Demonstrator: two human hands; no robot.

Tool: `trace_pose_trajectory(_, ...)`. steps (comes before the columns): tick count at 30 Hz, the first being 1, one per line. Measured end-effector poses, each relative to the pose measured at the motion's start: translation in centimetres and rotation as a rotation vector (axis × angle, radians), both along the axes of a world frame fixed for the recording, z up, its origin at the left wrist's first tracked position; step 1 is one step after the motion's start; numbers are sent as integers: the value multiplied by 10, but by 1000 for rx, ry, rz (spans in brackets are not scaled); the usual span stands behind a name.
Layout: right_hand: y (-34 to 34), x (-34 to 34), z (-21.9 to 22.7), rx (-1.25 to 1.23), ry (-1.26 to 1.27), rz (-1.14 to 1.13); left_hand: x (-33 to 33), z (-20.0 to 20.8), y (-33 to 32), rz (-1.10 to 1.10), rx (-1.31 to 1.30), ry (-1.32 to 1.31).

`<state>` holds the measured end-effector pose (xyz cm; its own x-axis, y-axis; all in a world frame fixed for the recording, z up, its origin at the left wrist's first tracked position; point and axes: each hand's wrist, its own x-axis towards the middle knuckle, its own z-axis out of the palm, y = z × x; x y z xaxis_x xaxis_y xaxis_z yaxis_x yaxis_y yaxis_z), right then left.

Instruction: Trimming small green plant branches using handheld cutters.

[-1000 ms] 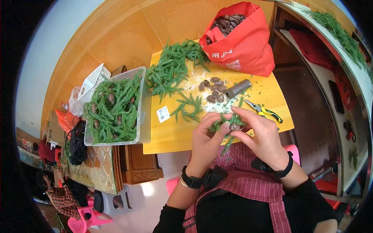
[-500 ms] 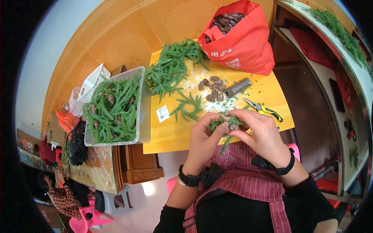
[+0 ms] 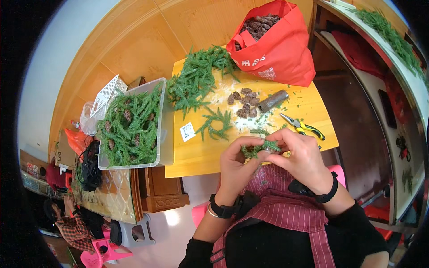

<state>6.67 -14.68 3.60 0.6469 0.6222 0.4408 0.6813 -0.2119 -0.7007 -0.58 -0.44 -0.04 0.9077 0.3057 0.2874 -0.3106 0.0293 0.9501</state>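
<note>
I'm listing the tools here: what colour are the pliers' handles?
Yellow and black; the pliers' handles show best in the head view.

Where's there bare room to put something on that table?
Mainly the near left of the table, between white card, green ring, left hand and front edge. A smaller, lightly littered patch lies between red bag and pliers. The middle is crowded with pine cones and a dark tube; the back left, with green branches.

Sprig (image 3: pixel 251 151) green; pinecones (image 3: pixel 253 112) brown; apron (image 3: pixel 288 212) maroon, pale-striped; bag (image 3: pixel 281 56) red; tabletop (image 3: pixel 196 156) yellow; pliers' handles (image 3: pixel 317 131) yellow-black.
</note>
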Motion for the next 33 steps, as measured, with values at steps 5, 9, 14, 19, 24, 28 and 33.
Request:
trace_pose_trajectory(5,1,-3,-1,13,68,20,-8,8,3,-33,-35,79)
trace_pose_trajectory(9,-3,-1,-5,22,33,11,-3,-5,4,-13,80,11)
trace_pose_trajectory(14,-5,-3,3,18,54,61,-5,3,7,-40,145,-55)
trace_pose_trajectory(19,-7,-2,5,7,81,98,-4,-3,7,-41,92,-22)
trace_pose_trajectory(24,-9,4,15,-71,15,172,-8,-3,6,0,85,-38)
trace_pose_trajectory(28,-11,6,21,-74,-292,76,-4,-6,2,15,213,-127)
trace_pose_trajectory(33,-4,11,21,142,-488,80,-3,0,2,73,427,-245)
